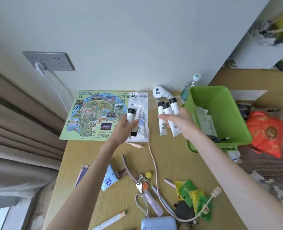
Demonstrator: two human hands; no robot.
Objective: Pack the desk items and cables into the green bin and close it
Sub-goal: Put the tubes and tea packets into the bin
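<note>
Blue case (pixel 159 223) sat nearest; right hand (pixel 179 121) clutched 3 tubes (pixel 168 113) w/ green bin (pixel 233 130) just right, left hand (pixel 127 126) gripped 2 more; loose bunch could've slipped.

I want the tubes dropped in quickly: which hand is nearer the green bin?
Right. The right hand, holding tubes, is beside the green bin's left wall; the left hand is further left, over the map.

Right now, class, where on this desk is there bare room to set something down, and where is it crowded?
Bare wood lies mid-desk, between the pink cable and the green bin, under the right hand. A smaller patch lies below the map, left of the left hand. The near edge is crowded: keys, sachets, blue case.
</note>
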